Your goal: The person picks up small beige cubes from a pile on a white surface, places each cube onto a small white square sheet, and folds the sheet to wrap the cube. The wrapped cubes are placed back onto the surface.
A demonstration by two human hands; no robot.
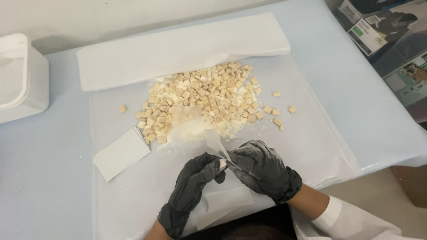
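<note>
Pale blue table point(40, 178) fills the view, pale wall along the far edge, a patch of floor off the near right corner. Landmark: the heap of small tan cubes point(202, 100) in the middle.

Largest thing is the clear plastic sheet point(311, 142) spread flat under the heap and reaching the near table edge. Beyond the heap, touching its far side, lies a long folded white paper roll point(178, 51). Far left of the heap, at the table edge, a white lidded tub point(22, 80). Far right of the heap, off the table, printed boxes point(369, 33), partly cropped.

Near-left of the heap, just beside it, a small stack of white square sheets point(121, 153). White powder and crumbs sit at the heap's near edge. A few loose cubes lie apart to the heap's right, one stray cube to its left.

Both hands wear black gloves, just near of the heap. Left hand point(195, 182): grip closed, pinching one small pale cube point(222, 165) at the fingertips. Right hand point(262, 171): grip closed on a small clear film strip point(215, 141) that rises toward the heap; the two hands touch at the cube. White sleeve at the right wrist.
</note>
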